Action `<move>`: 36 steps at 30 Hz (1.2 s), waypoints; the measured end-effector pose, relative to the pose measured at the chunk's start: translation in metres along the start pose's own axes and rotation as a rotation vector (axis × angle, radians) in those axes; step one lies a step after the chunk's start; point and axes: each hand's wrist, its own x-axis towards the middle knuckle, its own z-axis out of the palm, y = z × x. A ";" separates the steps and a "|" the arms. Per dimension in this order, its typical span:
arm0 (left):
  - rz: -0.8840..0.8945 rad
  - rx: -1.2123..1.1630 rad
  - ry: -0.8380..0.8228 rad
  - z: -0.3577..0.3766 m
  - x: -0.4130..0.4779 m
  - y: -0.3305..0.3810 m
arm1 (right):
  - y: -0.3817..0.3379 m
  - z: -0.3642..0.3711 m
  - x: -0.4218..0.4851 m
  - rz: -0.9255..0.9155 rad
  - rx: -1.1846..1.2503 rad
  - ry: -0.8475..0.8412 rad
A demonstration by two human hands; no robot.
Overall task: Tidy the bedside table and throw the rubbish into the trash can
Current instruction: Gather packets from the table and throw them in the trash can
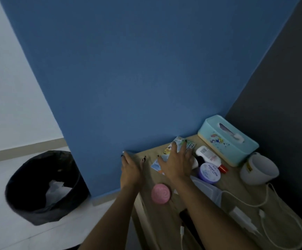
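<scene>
The wooden bedside table (155,213) stands at the lower right against a blue wall. My right hand (177,163) lies with fingers spread over crumpled snack wrappers (178,142) near the table's back edge. A flat blue and white wrapper (156,166) shows beside its thumb. My left hand (130,168) rests flat on the table's back left corner, fingers apart, holding nothing. A black trash can (43,186) lined with a black bag stands on the floor to the left, with white paper inside.
On the table are a pink round lid (160,195), a purple cream jar (210,173), a white bottle with a red cap (208,156), a turquoise tissue box (227,139), a white mug (259,168) and a white charger cable (265,222).
</scene>
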 end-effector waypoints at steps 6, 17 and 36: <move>-0.060 -0.066 0.091 0.015 0.016 -0.006 | -0.005 0.017 0.017 0.085 -0.077 -0.046; -0.188 0.034 0.232 0.021 0.011 -0.011 | -0.015 0.034 0.029 0.169 -0.081 -0.108; -0.162 0.075 0.250 0.027 0.016 -0.018 | -0.025 0.018 0.039 0.229 -0.051 -0.254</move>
